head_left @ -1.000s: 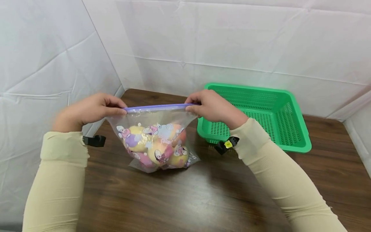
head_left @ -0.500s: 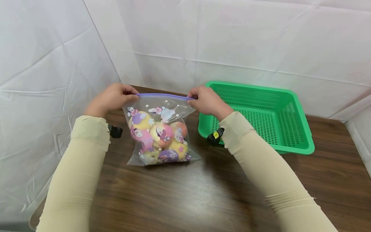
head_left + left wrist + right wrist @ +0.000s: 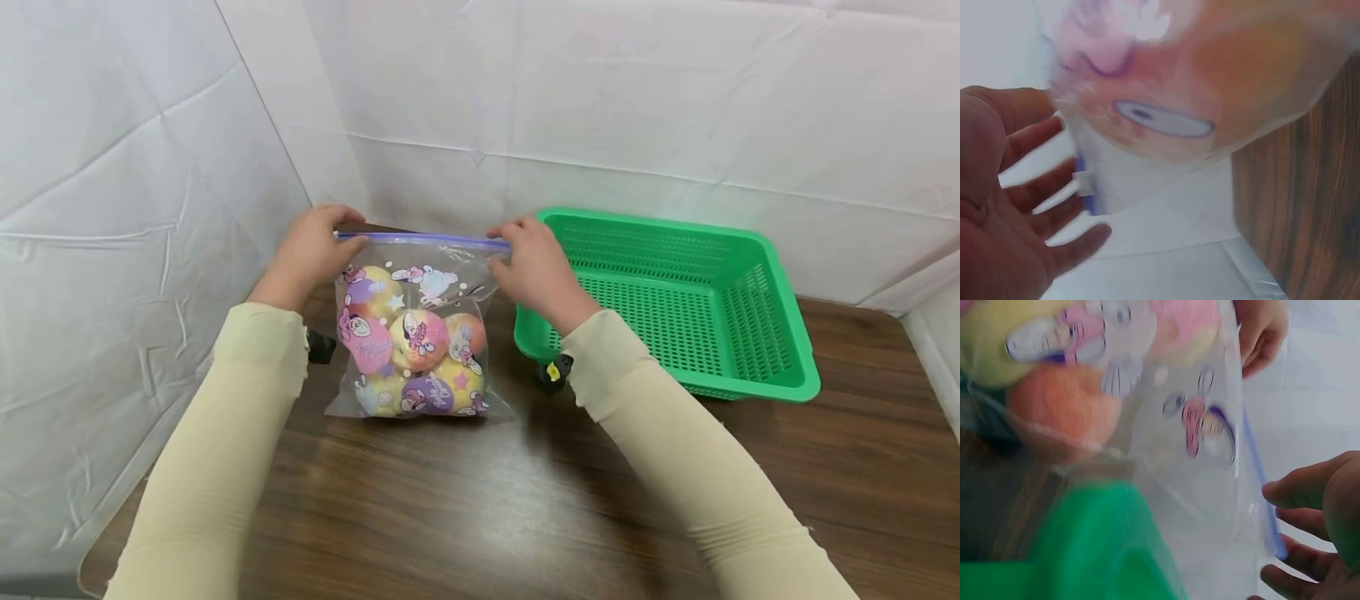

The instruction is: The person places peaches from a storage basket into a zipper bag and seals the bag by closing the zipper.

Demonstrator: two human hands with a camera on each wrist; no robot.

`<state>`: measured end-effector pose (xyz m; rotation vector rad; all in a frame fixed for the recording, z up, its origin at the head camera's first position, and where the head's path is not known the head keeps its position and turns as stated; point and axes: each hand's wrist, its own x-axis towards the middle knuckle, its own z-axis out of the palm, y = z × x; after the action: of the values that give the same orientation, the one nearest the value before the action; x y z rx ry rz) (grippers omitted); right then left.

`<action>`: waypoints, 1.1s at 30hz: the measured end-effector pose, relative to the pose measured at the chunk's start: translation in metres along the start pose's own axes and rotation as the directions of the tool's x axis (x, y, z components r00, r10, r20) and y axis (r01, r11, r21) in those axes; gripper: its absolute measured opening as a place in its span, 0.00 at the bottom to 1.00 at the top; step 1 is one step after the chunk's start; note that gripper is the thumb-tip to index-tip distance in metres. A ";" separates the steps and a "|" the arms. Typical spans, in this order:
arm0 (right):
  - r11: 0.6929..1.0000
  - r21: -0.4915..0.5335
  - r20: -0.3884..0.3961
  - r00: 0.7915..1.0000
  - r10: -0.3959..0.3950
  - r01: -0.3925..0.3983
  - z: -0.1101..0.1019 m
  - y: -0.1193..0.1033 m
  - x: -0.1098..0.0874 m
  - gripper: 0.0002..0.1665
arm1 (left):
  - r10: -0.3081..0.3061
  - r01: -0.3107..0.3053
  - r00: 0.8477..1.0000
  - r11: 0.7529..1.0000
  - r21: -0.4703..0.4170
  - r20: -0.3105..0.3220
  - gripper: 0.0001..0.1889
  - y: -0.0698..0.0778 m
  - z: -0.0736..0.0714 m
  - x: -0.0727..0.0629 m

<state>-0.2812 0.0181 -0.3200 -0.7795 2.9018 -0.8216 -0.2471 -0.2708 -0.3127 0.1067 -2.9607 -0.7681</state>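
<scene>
A clear zip bag [image 3: 435, 283] with a purple zip strip and cartoon prints sits on the table, holding several round yellow and red fruits [image 3: 420, 340] that look like apples. At the strip's left end is my left hand [image 3: 309, 250]. In the left wrist view its fingers [image 3: 1060, 187] are spread around the bag's edge, without a pinch. My right hand [image 3: 536, 271] is at the other end, thumb and fingers apart; the right wrist view shows its thumb [image 3: 1300, 484] at the strip. The prints partly cover the fruits.
A green perforated basket [image 3: 806, 387] stands to the right of the bag, near the back wall; my right hand is beside its left corner. The dark wooden table [image 3: 465, 517] extends toward me. White sheets [image 3: 637, 108] hang behind and at the sides.
Both hands have carried the bag slightly back and settled it, the fruits spreading flatter inside. The left hand moved right and back. Both hands' fingers have loosened from the zip strip.
</scene>
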 end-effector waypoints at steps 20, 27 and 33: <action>0.969 0.204 -0.115 0.986 -0.118 0.140 0.089 -0.033 -0.072 0.33 | -0.236 0.234 0.972 0.967 -0.098 -0.007 0.34 -0.007 0.039 -0.112; 0.972 0.219 -0.089 0.994 -0.063 0.081 0.108 -0.033 -0.066 0.45 | -0.217 0.212 0.975 0.972 -0.100 -0.051 0.32 -0.006 0.050 -0.107; 0.983 0.175 -0.081 0.996 -0.048 0.062 0.122 -0.028 -0.065 0.52 | -0.171 0.183 0.982 0.965 -0.187 0.081 0.43 -0.004 0.056 -0.112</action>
<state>-0.1921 -0.0311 -0.4177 -0.8314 2.8312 -1.1205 -0.1407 -0.2377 -0.3700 0.3438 -2.9449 -1.0979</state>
